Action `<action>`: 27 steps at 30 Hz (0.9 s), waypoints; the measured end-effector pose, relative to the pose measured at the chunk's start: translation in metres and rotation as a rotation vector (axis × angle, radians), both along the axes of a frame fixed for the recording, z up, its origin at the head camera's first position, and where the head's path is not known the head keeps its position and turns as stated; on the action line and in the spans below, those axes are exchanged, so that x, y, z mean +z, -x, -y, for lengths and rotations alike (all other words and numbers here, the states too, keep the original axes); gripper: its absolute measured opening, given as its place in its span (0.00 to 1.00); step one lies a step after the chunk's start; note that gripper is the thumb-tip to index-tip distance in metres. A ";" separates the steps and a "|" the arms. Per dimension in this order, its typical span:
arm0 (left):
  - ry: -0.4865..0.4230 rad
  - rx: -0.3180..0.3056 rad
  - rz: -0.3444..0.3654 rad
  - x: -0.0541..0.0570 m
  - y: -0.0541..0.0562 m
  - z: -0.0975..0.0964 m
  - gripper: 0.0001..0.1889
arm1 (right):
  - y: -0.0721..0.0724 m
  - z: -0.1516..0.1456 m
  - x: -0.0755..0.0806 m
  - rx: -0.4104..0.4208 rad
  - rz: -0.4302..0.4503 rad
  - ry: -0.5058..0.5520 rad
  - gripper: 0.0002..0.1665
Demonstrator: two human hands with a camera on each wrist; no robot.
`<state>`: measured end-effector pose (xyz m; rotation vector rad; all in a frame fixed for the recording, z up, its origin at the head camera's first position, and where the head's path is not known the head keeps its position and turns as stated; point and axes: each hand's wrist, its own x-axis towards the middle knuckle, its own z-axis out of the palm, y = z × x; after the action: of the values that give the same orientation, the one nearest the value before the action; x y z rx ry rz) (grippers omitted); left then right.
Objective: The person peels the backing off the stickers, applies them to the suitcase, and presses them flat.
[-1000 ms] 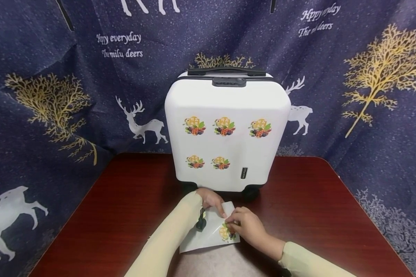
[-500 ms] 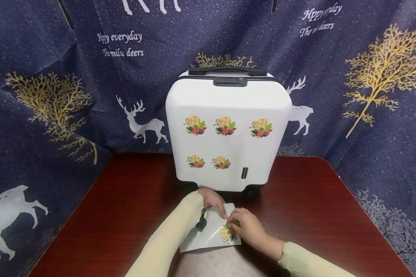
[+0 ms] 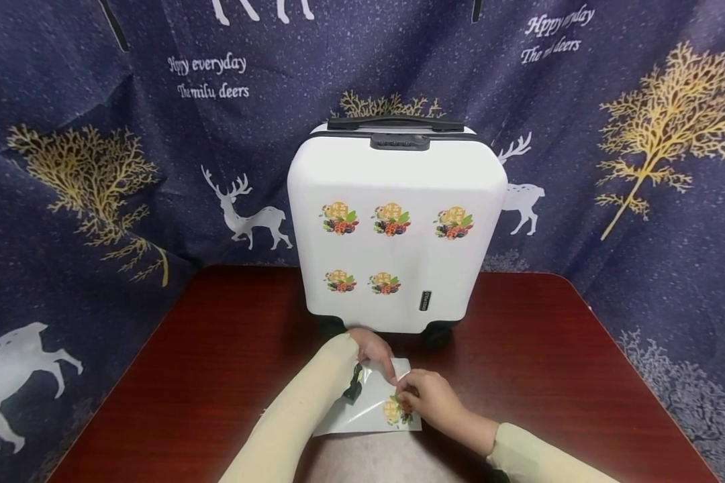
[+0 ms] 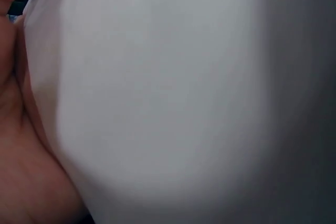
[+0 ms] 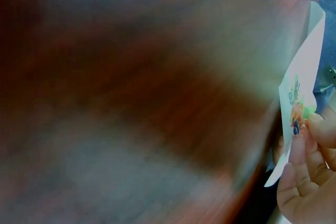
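A white sticker sheet (image 3: 368, 410) is held tilted above the near part of the table, in front of the suitcase. My left hand (image 3: 376, 349) grips its upper edge, thumb over the front; in the left wrist view the sheet's pale back (image 4: 163, 77) fills most of the picture. A fruit-print sticker (image 3: 391, 411) sits at the sheet's lower right. My right hand (image 3: 431, 401) pinches this sticker's edge between thumb and forefinger, also visible in the right wrist view, where the right hand (image 5: 310, 182) is beside the sheet. Whether the sticker's edge has lifted is hard to tell.
A white suitcase (image 3: 399, 181) with black handle stands upright on the dark red table (image 3: 532, 362). Several similar fruit stickers are on its front, in two rows; a small black label (image 3: 425, 300) is low on the right. Behind hangs a blue deer-patterned cloth (image 3: 235, 147).
Both hands shift slightly, the right a little downward, and the sheet's tilt changes a bit. The right fingers stay at the sticker's edge. The suitcase stays in place.
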<state>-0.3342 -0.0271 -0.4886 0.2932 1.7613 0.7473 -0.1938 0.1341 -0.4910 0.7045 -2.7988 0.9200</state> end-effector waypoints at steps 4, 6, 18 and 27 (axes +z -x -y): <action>0.013 -0.002 -0.018 0.000 0.000 -0.001 0.03 | -0.001 -0.002 0.001 0.017 -0.004 0.014 0.08; 0.019 -0.011 -0.026 0.000 -0.001 -0.001 0.04 | -0.002 -0.003 0.002 0.024 0.005 0.020 0.08; 0.033 -0.058 -0.142 0.007 -0.007 -0.001 0.12 | -0.005 -0.010 0.006 0.043 0.136 0.060 0.09; 0.007 -0.060 -0.191 0.010 -0.014 0.001 0.11 | -0.010 -0.013 0.010 0.053 0.170 0.108 0.09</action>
<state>-0.3199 -0.0280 -0.4784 0.4227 1.9254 0.6877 -0.1840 0.1466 -0.4805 0.7205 -2.8590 1.1840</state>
